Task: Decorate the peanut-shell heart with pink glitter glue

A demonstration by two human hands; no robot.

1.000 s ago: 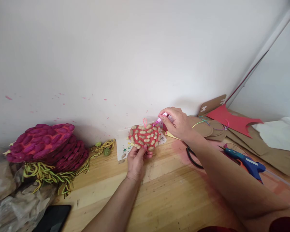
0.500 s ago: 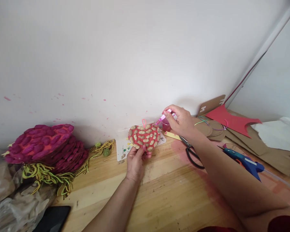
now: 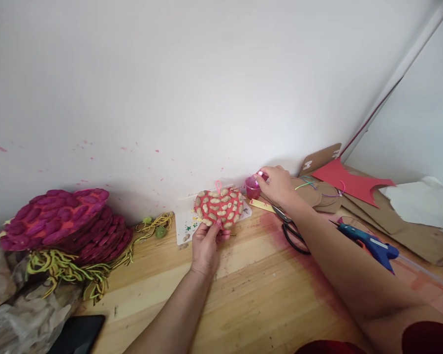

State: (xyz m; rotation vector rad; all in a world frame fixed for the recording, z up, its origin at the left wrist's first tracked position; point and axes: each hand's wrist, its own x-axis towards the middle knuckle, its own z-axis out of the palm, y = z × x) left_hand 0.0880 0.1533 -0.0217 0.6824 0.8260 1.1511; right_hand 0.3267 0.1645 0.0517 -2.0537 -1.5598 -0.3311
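Note:
My left hand (image 3: 205, 246) pinches the lower edge of a red heart-shaped piece (image 3: 223, 209) covered with peanuts, a small pink loop at its top. Most of the peanuts are bare tan; a few at the upper right edge look darker. A pink paintbrush (image 3: 259, 176) is in the closed fingers of my right hand (image 3: 275, 184). Its tip is down in a small clear cup of magenta paint (image 3: 252, 188) by the wall. Beneath the heart lies a white sheet (image 3: 182, 233) with star stickers.
At left is a stack of magenta-painted peanut pieces (image 3: 59, 216) with yellow-green yarn (image 3: 55, 265), plus a black phone (image 3: 77, 334). Black-handled scissors (image 3: 293, 238), a blue glue gun (image 3: 376, 248), red paper (image 3: 354, 182) and brown cardboard (image 3: 409, 238) lie at right.
My right hand has taken the paintbrush from the heart's upper right edge back to the paint cup. My left hand keeps its hold on the heart; the view has shifted slightly.

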